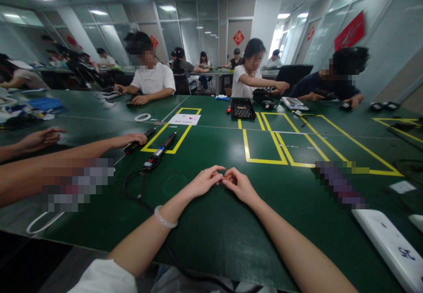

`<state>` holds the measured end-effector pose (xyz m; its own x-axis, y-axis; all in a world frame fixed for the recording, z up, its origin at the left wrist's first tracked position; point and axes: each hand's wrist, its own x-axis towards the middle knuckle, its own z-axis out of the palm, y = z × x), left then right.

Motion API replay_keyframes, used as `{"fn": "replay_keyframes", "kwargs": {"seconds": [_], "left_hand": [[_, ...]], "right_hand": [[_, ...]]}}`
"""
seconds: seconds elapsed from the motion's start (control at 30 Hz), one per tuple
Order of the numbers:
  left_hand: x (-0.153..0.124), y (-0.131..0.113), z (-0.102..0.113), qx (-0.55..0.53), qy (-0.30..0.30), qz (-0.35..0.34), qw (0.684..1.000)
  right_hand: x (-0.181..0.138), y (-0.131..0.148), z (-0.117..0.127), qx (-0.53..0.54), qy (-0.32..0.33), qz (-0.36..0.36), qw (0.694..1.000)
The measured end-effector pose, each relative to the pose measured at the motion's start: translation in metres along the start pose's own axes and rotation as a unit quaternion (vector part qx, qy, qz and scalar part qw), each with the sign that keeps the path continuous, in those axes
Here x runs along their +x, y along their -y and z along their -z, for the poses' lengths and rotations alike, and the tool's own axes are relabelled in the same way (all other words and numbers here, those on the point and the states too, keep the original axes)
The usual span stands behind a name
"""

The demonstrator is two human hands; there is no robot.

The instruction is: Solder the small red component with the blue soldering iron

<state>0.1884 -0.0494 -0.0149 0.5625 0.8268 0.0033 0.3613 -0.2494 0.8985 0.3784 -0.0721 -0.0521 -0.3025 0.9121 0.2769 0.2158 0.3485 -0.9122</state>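
Observation:
Just above the green table (211,231), my two hands meet fingertip to fingertip. Between them sits a small orange-red piece (225,178), too small and too covered by fingers to name. My left hand (206,181), with a pale bangle on the wrist, pinches it from the left. From the other side my right hand (240,186) grips it with thumb and curled fingers. An electric screwdriver (161,151) with a black cable lies to the left of my hands.
A co-worker's hand (132,140) at left rests on a second black tool. Yellow tape outlines (266,161) mark the table. A black parts tray (243,109) stands ahead, a paper sheet (184,119) further left. A white power strip (388,240) lies at right.

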Motion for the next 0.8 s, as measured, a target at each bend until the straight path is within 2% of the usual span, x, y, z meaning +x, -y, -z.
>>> {"fn": "replay_keyframes", "kwargs": {"seconds": [0.13, 0.27, 0.47, 0.67, 0.8], "left_hand": [[-0.004, -0.011, -0.001, 0.08, -0.044, -0.061, 0.994], [-0.007, -0.018, -0.003, 0.105, -0.045, -0.098, 0.989], [-0.006, -0.019, -0.004, 0.086, -0.045, -0.085, 0.992], [-0.005, -0.015, -0.004, 0.1, -0.053, -0.101, 0.988], [-0.005, -0.01, -0.001, 0.101, -0.06, -0.084, 0.99]], "right_hand": [[0.002, -0.007, 0.001, 0.014, -0.038, -0.029, 0.999], [0.002, -0.005, 0.001, 0.022, -0.022, -0.046, 0.998], [0.001, -0.001, 0.002, 0.011, 0.003, -0.05, 0.999], [0.002, -0.005, 0.001, 0.046, -0.004, -0.055, 0.997], [0.002, -0.004, 0.0, 0.075, -0.011, -0.038, 0.996]]}}
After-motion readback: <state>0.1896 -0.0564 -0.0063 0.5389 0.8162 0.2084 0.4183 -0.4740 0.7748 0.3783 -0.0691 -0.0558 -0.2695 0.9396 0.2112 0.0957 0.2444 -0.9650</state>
